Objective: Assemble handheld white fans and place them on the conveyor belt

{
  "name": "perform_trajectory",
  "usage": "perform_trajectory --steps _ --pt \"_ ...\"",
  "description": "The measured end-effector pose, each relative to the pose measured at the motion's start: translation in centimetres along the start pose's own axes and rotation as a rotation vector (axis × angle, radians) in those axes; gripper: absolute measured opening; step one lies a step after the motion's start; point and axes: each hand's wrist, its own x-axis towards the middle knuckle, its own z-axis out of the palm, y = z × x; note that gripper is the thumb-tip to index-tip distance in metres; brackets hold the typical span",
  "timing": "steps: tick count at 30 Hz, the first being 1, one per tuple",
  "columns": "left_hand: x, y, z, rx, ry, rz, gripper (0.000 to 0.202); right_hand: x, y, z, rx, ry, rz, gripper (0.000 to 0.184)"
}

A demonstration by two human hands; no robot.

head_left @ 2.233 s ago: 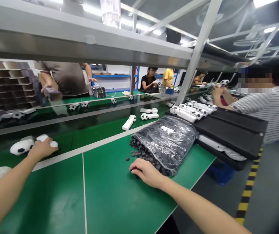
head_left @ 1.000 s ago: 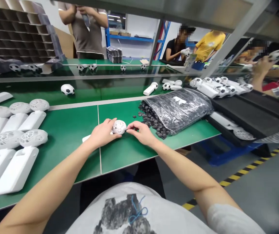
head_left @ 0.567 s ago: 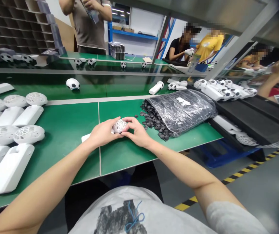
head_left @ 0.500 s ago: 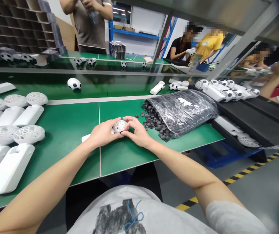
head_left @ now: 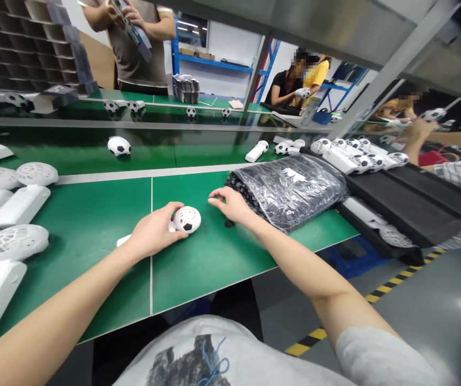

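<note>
My left hand (head_left: 152, 234) is closed round a white hand-held fan (head_left: 185, 219) with a football-patterned round head, holding it on the green table (head_left: 198, 257). One black patch shows on the fan's head. My right hand (head_left: 229, 203) hovers with fingers spread over the pile of small black pieces (head_left: 236, 185) spilling from a clear plastic bag (head_left: 290, 187); nothing shows in its fingers.
White fan bodies with mesh heads (head_left: 15, 242) lie in rows at the left. A finished fan (head_left: 118, 146) and others (head_left: 256, 151) ride the green conveyor beyond. Black trays (head_left: 399, 198) with fans sit right, where another person's arm (head_left: 447, 161) works. People stand across the line.
My right hand left the fan's head and moved right to the black pieces. A black patch now shows on the fan's head. The left hand keeps holding the fan.
</note>
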Motion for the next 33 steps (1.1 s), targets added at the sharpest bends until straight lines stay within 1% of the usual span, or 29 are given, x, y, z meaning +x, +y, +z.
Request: perform_trajectory --steps 2,3,6,10,12,15,16,18,20,23,28,31,33 --pt "0.2 -0.4 -0.2 0.058 0.041 0.001 0.060 1.0 1.3 -0.5 -0.245 -0.008 0.023 0.014" --pt "0.3 -0.6 -0.2 0.079 0.063 0.021 0.057 1.3 1.7 -0.5 -0.302 -0.026 0.017 0.012" --pt "0.5 -1.1 -0.2 0.136 0.106 0.100 0.055 1.6 2.0 -0.1 -0.340 -0.054 -0.014 0.014" --pt "0.7 -1.5 0.0 0.196 0.118 0.150 0.058 0.7 0.8 -0.2 -0.346 -0.058 -0.050 0.021" --pt "0.7 -1.6 0.0 0.185 0.101 0.155 0.061 -0.4 -0.4 -0.4 -0.227 -0.066 -0.099 0.022" --pt "0.5 -1.6 -0.1 0.167 0.069 0.172 0.062 -2.3 -2.2 -0.3 0.138 -0.102 -0.170 0.017" --pt "0.4 -1.5 -0.1 0.161 0.061 0.178 0.063 -2.8 -2.8 -0.1 0.251 -0.117 -0.167 0.014" --pt "0.3 -1.4 -0.2 0.146 0.048 0.179 0.065 -3.4 -3.6 0.5 0.374 -0.123 -0.142 0.010" --pt "0.3 -1.4 -0.2 0.129 0.047 0.169 0.070 -3.3 -3.9 1.1 0.403 -0.092 -0.147 0.008" --pt "0.4 -1.4 0.2 0.109 0.074 0.155 0.075 -2.6 -3.9 1.7 0.423 -0.042 -0.191 0.004" --pt "0.5 -1.4 0.7 0.061 0.158 0.110 0.068 -2.0 -3.6 2.0 0.467 -0.018 -0.194 0.004" --pt "0.4 -1.0 0.7 0.030 0.171 0.090 0.062 -1.9 -3.4 2.3 0.496 -0.007 -0.125 0.010" --pt "0.5 -0.7 0.7 0.005 0.167 0.075 0.059 -1.7 -3.3 2.7 0.597 -0.043 -0.040 0.019"
